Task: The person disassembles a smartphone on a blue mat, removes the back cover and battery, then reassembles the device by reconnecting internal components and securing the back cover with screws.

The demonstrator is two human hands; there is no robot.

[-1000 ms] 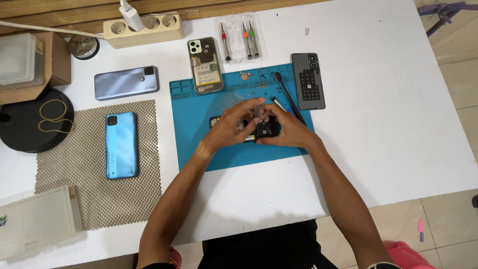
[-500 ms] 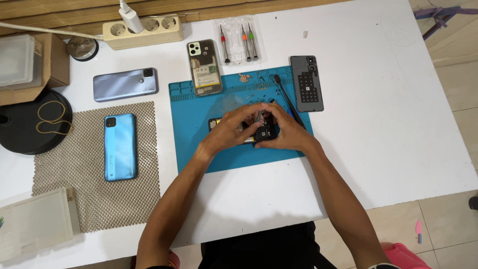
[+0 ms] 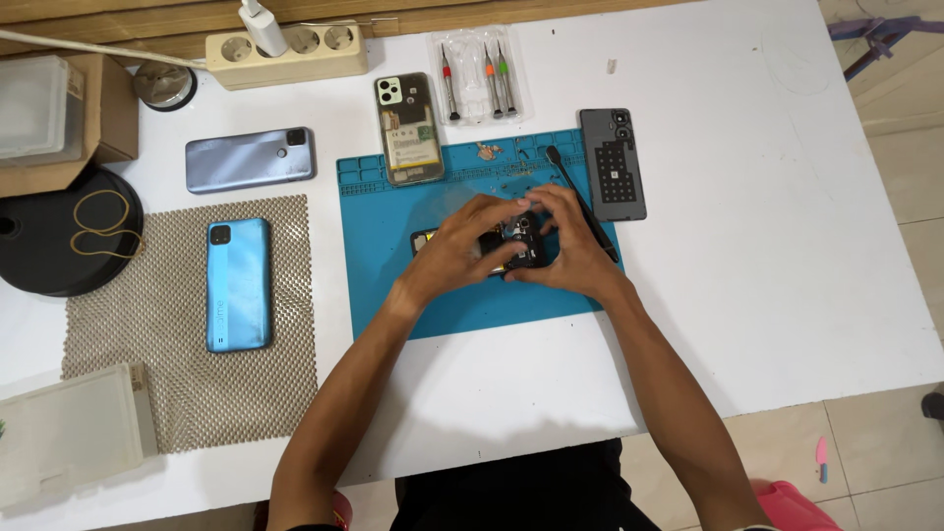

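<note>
Table (image 3: pixel 747 197) first, white and broad, filling most of the view. On its left side lies a beige mesh mat (image 3: pixel 187 393), and a light blue phone (image 3: pixel 238 285) rests face down on the mat's far part. Further left sits a round black disc (image 3: pixel 49 246) with a rubber band (image 3: pixel 103 224) looped on it. Centre stage is the blue work mat (image 3: pixel 393 275), and that's where the action is: both hands meet over its middle, on a small dark opened phone (image 3: pixel 516 246). The left hand (image 3: pixel 457 251) curls over the phone's left end, fingers bent and gripping it. The right hand (image 3: pixel 575 246) covers the right end, fingertips pinched down onto the phone's far edge. Much of the device is hidden under the fingers.

At the far edge of the blue mat lies another phone with its back off (image 3: pixel 408 128), battery and board showing. Left of it, on the bare table, a grey-blue phone (image 3: pixel 251 159) lies sideways. Right of the mat rests a dark back cover (image 3: pixel 613 163), and a black pry tool (image 3: pixel 580 202) slants beside the right hand. Along the far edge sits a cream power strip (image 3: pixel 285 54) with a white charger (image 3: pixel 264 25) plugged in, and a clear tray of small screwdrivers (image 3: pixel 477 79) just right of it.
</note>
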